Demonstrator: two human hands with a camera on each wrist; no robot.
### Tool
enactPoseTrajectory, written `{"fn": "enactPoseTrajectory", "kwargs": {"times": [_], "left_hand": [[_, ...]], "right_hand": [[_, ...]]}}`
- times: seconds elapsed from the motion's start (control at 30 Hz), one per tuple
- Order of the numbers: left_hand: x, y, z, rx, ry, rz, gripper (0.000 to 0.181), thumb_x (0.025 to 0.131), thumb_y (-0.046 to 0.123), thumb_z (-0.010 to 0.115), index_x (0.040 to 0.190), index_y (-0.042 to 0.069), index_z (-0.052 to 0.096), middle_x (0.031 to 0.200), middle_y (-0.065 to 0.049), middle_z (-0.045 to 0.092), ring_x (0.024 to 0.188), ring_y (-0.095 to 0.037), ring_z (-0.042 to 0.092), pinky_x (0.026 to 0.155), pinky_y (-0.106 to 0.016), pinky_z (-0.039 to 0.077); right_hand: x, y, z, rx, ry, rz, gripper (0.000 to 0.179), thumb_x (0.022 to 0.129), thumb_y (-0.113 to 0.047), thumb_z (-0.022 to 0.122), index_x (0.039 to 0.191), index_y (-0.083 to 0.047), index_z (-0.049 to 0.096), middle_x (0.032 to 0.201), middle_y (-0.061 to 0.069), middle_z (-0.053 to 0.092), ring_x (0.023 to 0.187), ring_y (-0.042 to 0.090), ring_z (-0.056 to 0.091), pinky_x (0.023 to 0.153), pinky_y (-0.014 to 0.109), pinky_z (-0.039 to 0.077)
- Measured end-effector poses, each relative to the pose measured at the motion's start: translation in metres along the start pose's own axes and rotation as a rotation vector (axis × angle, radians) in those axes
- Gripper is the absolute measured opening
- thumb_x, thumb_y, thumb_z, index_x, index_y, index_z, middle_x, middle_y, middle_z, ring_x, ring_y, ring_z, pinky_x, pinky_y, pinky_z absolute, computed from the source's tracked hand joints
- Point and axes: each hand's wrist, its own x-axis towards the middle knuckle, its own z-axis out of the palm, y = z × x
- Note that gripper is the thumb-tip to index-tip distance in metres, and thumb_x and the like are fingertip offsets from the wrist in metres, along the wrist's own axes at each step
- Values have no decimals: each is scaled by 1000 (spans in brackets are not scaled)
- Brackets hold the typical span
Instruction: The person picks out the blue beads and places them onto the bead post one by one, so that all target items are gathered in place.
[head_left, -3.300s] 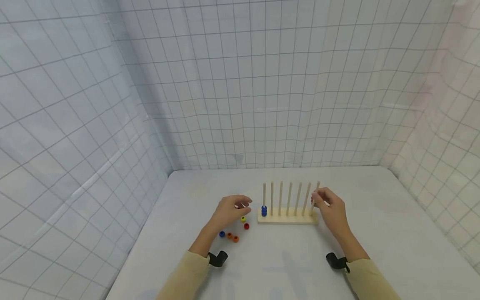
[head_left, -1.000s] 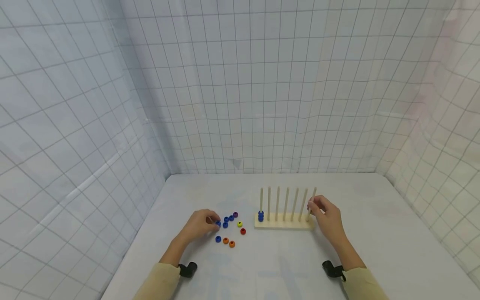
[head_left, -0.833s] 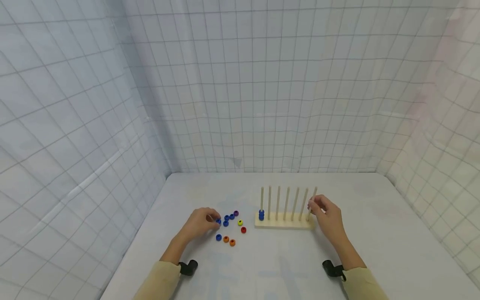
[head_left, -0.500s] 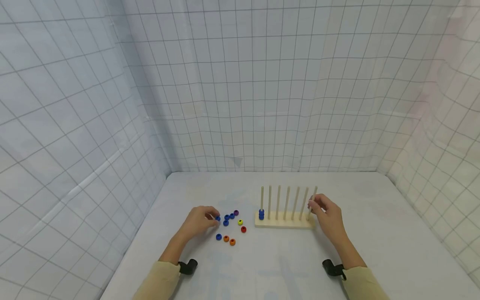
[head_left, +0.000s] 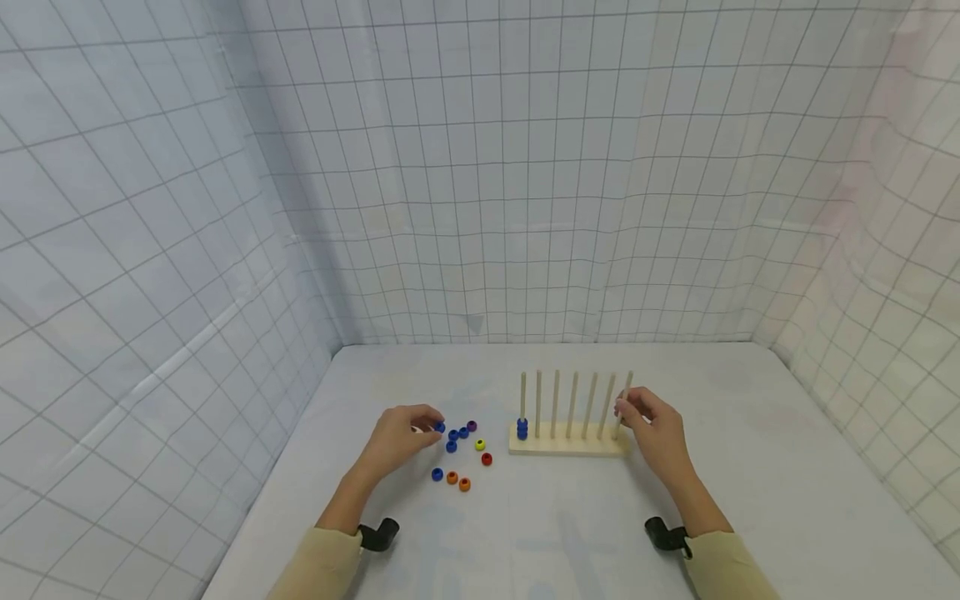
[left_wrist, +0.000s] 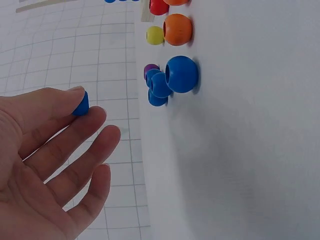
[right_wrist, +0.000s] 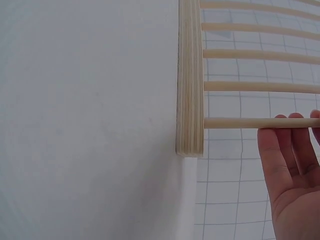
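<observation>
Between thumb and forefinger, my left hand (head_left: 397,437) pinches a blue bead (left_wrist: 82,105), raised off the table in the left wrist view; the other fingers are loosely bent. My right hand (head_left: 656,429) holds the rightmost dowel (right_wrist: 235,123) of a wooden peg rack (head_left: 567,447) by its upper part. Several upright dowels stand in a row on the rack's base. A stack of blue beads (head_left: 522,429) sits low on the leftmost dowel.
Loose beads lie between the left hand and the rack: several blue ones (head_left: 452,447), a purple one (head_left: 472,426), a yellow one (head_left: 481,445), a red one (head_left: 487,459) and orange ones (head_left: 465,484). Gridded white sheets (head_left: 480,208) enclose the white table (head_left: 570,533).
My left hand moved left and down to the loose beads, pinched a blue bead and has lifted it slightly. My right hand has stayed at the rightmost dowel.
</observation>
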Motion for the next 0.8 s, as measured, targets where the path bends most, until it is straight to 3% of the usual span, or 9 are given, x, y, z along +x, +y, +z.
{"fn": "enactPoseTrajectory", "kwargs": {"times": [0.23,0.47,0.7,0.8], "left_hand": [[-1,6,0,-2,10,13,23,88,12,79,111,12,75,95,8,71,90,-12,64,82,-40,55],[-5,11,0,-41,1,2,23,87,12,79,110,14,75,95,9,71,92,-12,66,82,-39,56],[-6,17,0,-49,16,3,23,87,11,79,108,19,75,96,9,71,93,-13,67,81,-37,57],[-5,20,1,-53,25,6,23,88,12,79,107,22,74,96,11,71,93,-12,67,82,-37,57]], "right_hand": [[0,-6,-3,-13,-11,43,17,101,-14,63,101,1,68,93,17,71,89,35,70,73,28,58],[-3,-5,-2,-20,-12,44,15,100,-14,65,101,1,68,95,18,71,84,38,69,72,21,53],[0,32,1,-31,-6,71,17,98,-32,68,103,-15,70,95,4,73,82,17,69,74,24,54],[1,37,1,-29,2,66,14,97,-30,70,102,-17,69,95,1,72,83,14,68,74,24,55]]}}
